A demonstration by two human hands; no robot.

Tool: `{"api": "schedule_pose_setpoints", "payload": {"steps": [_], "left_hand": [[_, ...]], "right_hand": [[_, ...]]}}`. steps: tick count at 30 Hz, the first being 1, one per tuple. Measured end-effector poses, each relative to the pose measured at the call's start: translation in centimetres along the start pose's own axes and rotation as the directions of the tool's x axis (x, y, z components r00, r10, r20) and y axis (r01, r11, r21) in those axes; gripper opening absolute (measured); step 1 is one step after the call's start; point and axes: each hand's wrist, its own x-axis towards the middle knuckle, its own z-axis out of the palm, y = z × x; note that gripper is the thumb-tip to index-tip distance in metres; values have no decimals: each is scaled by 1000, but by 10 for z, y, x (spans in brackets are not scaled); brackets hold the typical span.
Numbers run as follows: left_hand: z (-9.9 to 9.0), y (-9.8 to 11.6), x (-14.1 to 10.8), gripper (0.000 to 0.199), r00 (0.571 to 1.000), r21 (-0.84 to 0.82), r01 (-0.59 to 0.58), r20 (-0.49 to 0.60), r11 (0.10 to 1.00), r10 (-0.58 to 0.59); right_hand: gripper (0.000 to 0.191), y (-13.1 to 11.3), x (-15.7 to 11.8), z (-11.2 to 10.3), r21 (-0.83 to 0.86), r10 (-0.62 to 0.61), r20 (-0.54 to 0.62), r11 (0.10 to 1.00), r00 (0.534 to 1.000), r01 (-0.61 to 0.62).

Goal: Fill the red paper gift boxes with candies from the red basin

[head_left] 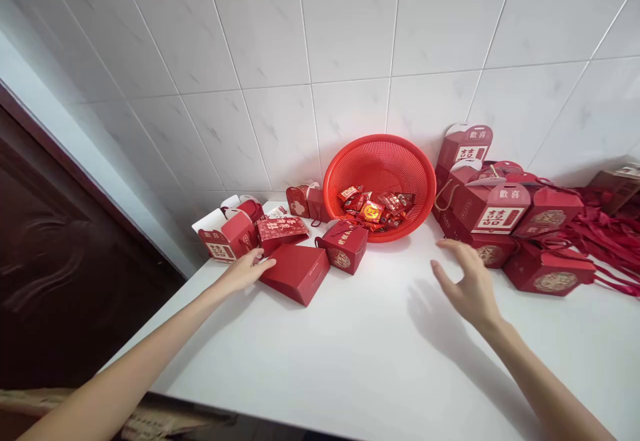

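White surface (pixel 350 361) lies nearest us; over it our right hand (pixel 473 291) hovers, grip open and empty. Our left hand (pixel 244 271) hides the far-left corner of a plain red box (pixel 295 271), its long axis slanting near-right; whether we pinch it, we cannot tell. Beyond, a red basket (pixel 429 177) partly covers a small box (pixel 317 203)

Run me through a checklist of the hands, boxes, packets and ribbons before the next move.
1. Left hand at the plain red box: ok, fingers at its left end.
2. Right hand free: ok, open and holding nothing.
3. Small packets inside the red basket: ok.
4. Contents of the plain red box: cannot tell, its inside is hidden.
5. Red ribbons separate from the boxes piled on the right: not ok, they crowd together.
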Motion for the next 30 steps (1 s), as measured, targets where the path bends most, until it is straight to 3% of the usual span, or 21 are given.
{"api": "schedule_pose_setpoints", "payload": {"steps": [3,6,10,12,14,17,22,24,26,30], "left_hand": [[3,-7,3,68,1000,-137,4,19,991,-2],[5,-8,4,69,1000,-223,-1,25,975,7],[1,-1,-2,71,985,-256,55,172,965,-10],[-2,4,-9,69,968,-212,21,249,977,33],[-6,7,-17,75,930,-183,-79,341,980,139],[-3,10,-29,95,809,-187,-221,512,957,287],[26,15,-53,107,648,-123,-464,628,877,431],[37,21,-64,114,620,-23,-566,647,824,444],[41,29,-73,113,626,69,-606,656,792,422],[32,49,-83,91,586,5,-606,679,795,442]], "right_hand": [[23,-11,-18,16,71,-58,124,996,991,50],[20,-13,-29,18,104,-64,174,993,983,47],[18,-15,-31,15,145,-47,211,989,976,16],[18,-18,-31,15,170,-39,225,985,974,1],[19,-21,-31,15,193,-46,236,981,971,-1],[26,-30,-34,16,247,-93,284,969,954,21],[53,-51,-43,18,374,-203,493,928,846,5],[57,-56,-45,19,391,-181,553,918,813,-61],[55,-57,-45,19,395,-132,576,909,807,-133],[46,-50,-39,16,423,-13,489,878,872,-224]]}}
